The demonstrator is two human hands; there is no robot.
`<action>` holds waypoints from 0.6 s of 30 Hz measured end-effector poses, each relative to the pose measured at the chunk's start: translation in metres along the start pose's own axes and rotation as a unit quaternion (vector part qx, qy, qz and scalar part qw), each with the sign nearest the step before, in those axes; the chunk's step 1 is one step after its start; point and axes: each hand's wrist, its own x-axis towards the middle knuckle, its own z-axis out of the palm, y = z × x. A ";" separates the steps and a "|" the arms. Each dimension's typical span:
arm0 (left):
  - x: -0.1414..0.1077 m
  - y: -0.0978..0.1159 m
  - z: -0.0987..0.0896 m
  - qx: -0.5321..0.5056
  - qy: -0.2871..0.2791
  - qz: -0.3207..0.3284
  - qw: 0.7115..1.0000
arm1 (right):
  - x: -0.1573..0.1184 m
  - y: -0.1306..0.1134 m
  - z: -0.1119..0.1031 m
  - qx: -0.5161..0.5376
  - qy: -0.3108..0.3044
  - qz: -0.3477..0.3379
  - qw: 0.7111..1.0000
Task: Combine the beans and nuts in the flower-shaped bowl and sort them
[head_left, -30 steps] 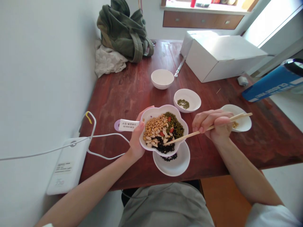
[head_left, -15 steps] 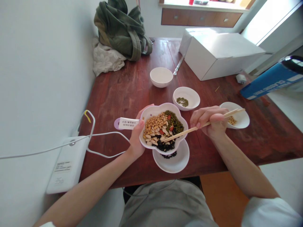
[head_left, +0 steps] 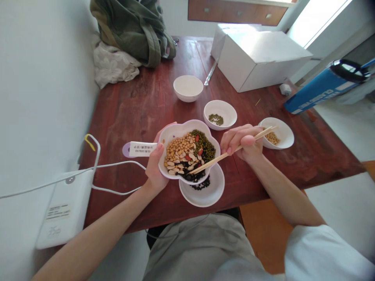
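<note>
A flower-shaped bowl (head_left: 162, 168) with a labelled handle holds yellow beans, green beans, black beans, pale nuts and a few red peanuts. My left hand (head_left: 156, 166) grips its left side. Chopsticks (head_left: 219, 157) are held in my right hand (head_left: 244, 143), their tips among the black beans. Partly under the flower-shaped bowl is a white bowl (head_left: 215, 191) with black beans. Farther back stands a bowl with green beans (head_left: 230, 111), and beyond it a white bowl (head_left: 188, 89) with no visible contents. The bowl with yellow beans (head_left: 285, 134) is right of my right hand.
A green bag (head_left: 131, 31) and patterned cloth (head_left: 114, 66) lie at the back left. At the back right are a white box (head_left: 258, 58) and a blue bottle (head_left: 325, 89). White cables run from a white device (head_left: 67, 210) at the left.
The view has shifted, so most things appear farther left and slightly higher. The chopstick tips are now lower among the black beans. Both hands keep their holds.
</note>
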 end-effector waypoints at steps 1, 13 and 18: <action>0.001 -0.001 0.000 -0.006 -0.002 0.002 1.000 | 0.000 0.000 0.000 0.001 -0.002 0.003 1.000; 0.001 0.001 0.001 -0.004 0.009 0.010 1.000 | 0.007 0.006 -0.003 0.022 -0.020 0.011 0.999; 0.002 0.001 0.000 -0.013 0.004 0.013 1.000 | 0.005 0.008 -0.003 0.038 -0.025 0.004 0.999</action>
